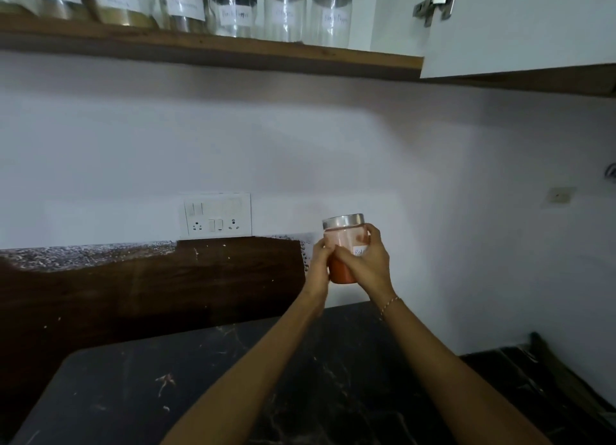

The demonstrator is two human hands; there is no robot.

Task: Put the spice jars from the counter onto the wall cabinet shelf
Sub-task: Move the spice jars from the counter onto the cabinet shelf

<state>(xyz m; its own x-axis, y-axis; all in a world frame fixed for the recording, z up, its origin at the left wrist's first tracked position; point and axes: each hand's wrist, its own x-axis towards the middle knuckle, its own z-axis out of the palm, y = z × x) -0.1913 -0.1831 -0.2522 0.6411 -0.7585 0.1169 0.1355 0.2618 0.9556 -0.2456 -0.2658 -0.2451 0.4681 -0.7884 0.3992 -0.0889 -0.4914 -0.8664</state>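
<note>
Nearest is the dark, veined stone counter (140, 388), with both forearms reaching out over it. The left hand (318, 261) and right hand (368, 261) are clamped from either side on a spice jar (343, 244), held upright in the air above the counter's back edge; a thin bracelet (389, 306) circles the right wrist. The jar is clear glass, rounded, with orange-red powder, a white label and a steel lid. Behind sits a white socket panel (217, 215). Higher, the wooden shelf (213, 50) carries labelled glass jars (285, 10), beside a white cabinet door (520, 28)
</note>
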